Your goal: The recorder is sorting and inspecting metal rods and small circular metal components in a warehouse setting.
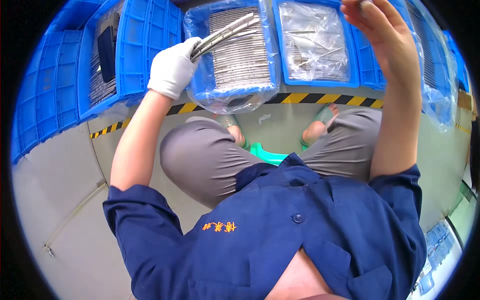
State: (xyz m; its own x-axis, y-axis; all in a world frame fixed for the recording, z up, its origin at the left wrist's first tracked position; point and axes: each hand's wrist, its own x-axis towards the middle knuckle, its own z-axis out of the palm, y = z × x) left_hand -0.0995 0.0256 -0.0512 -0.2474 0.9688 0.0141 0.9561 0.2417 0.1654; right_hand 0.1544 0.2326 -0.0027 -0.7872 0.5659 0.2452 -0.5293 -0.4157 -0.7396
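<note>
My left hand [172,70], in a white glove, is closed round a few slender grey metal strips [225,34]. They slant up to the right over a blue crate [200,95] lined with clear plastic. Rows of similar metal strips [237,62] lie inside that crate. My bare right hand [387,32] is raised at the top right, partly cut off by the upper edge. Its fingers are curled together, and something small and dark shows at the fingertips, too little to name. Nearest to it is a second blue crate [354,75], with metal strips under clear plastic film [315,40].
At the left, a dark phone-like slab [106,54] lies on strips in another blue crate [131,50]. More plastic-lined crates [442,75] stand at the right. Yellow-black tape [295,98] runs along the floor before the crates. A green stool [267,155] shows between my legs.
</note>
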